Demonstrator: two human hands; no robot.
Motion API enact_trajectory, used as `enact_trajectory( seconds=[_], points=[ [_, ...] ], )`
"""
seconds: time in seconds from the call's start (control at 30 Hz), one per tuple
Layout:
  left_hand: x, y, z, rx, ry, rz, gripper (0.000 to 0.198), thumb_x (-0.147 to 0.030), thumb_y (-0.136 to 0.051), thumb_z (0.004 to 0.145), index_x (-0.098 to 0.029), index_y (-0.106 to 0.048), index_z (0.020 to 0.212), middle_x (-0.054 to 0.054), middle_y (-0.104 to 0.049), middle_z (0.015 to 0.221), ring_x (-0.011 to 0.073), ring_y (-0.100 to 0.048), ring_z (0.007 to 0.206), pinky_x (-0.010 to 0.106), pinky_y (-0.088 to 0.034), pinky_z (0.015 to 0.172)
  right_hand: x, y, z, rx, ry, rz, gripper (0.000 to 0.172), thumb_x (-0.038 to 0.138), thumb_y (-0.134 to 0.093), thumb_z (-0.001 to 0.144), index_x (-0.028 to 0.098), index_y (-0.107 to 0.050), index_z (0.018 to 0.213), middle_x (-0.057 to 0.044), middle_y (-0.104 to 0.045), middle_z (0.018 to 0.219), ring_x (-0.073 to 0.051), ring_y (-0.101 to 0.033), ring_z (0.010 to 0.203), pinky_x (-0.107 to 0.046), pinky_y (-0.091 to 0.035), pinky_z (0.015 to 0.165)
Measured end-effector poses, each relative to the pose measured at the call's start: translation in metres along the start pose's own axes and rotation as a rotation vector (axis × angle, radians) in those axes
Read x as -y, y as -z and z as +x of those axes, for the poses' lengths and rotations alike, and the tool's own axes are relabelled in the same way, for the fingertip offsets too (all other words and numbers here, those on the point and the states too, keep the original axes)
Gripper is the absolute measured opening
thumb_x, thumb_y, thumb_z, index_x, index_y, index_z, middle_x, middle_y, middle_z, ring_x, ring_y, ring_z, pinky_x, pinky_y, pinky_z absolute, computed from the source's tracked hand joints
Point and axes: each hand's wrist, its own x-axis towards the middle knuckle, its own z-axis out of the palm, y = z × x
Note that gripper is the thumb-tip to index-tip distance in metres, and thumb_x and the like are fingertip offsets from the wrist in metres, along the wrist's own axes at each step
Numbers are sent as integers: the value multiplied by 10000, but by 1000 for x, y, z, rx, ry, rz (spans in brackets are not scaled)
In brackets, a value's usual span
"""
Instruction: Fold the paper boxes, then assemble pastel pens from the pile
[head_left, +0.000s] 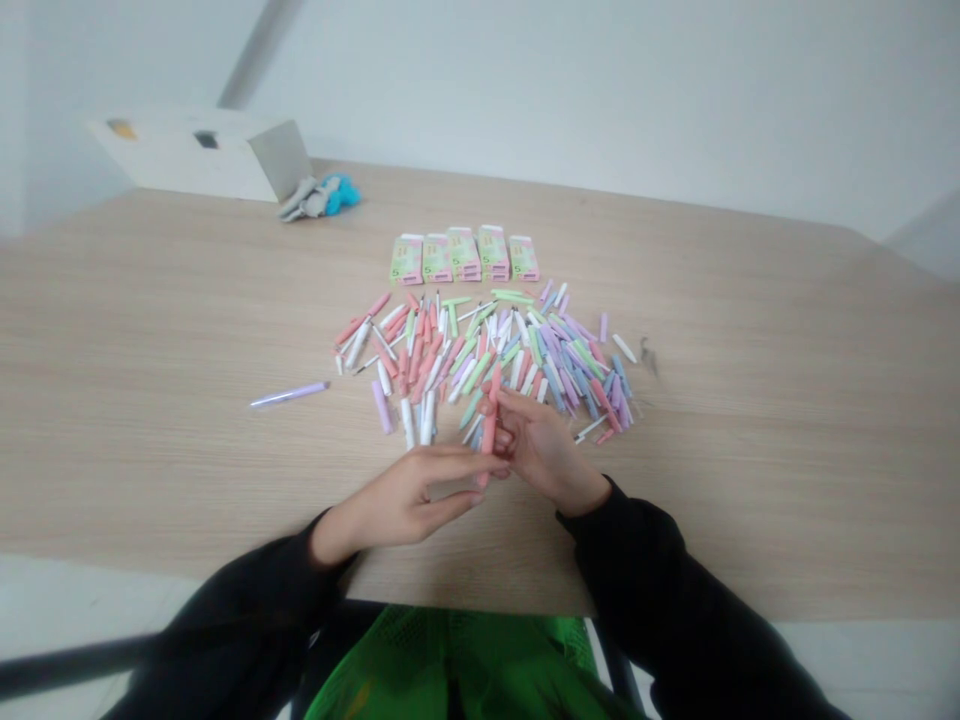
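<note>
Pastel pink, green, lilac and white pens (480, 372) are shown on a pale wood-grained tabletop (165, 320), below pink-and-green boxes (463, 254).

Part of the pink pen (489, 430) (behind the fingers (510, 405)) hidden

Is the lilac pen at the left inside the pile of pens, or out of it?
Out: the lilac pen lies alone on the wooden table, left of the pile.
</note>
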Motion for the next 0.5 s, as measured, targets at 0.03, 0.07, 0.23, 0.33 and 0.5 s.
enact_trajectory(
  seconds=[0.03, 0.07, 0.23, 0.33, 0.5],
  points=[
    [0, 0, 0, 1, 1, -1, 307, -191, -578, 982, -172, -683, 1269, 119, -751, 1214, 192, -719, 1079, 310, -561, 932, 0, 0, 0, -2, 0, 1, 179, 326, -617, 863, 227, -541, 992, 84, -464, 552, -111, -348, 421, -224, -298, 381],
    [1, 0, 0, 3, 2, 0, 308, -188, -577, 982, -170, -683, 1271, 120, -750, 1219, 191, -719, 1083, 309, -559, 937, 0, -1, 0, -7, 3, 3, 173, 320, -616, 863, 226, -543, 988, 82, -469, 558, -109, -347, 424, -223, -298, 382],
    [1, 0, -1, 10, 6, 12, 317, -187, -571, 985, -179, -683, 1281, 118, -739, 1252, 193, -719, 1083, 312, -564, 926, 1, -2, 0, -21, 16, 7, 151, 301, -635, 857, 217, -554, 952, 70, -504, 599, -96, -336, 431, -220, -295, 390],
    [1, 0, -1, 7, 3, 11, 315, -193, -570, 986, -177, -684, 1280, 120, -738, 1255, 198, -716, 1095, 321, -562, 934, 0, -3, 0, -32, 18, 24, 147, 286, -645, 847, 204, -568, 941, 60, -531, 640, -88, -338, 441, -218, -296, 391],
    [2, -1, -1, 4, 17, 34, 319, -216, -568, 993, -177, -675, 1291, 112, -759, 1198, 197, -731, 1036, 312, -565, 894, 0, -2, 0, -51, 34, 50, 118, 244, -652, 829, 188, -586, 910, 54, -555, 715, -67, -336, 452, -207, -299, 401]
  ],
)
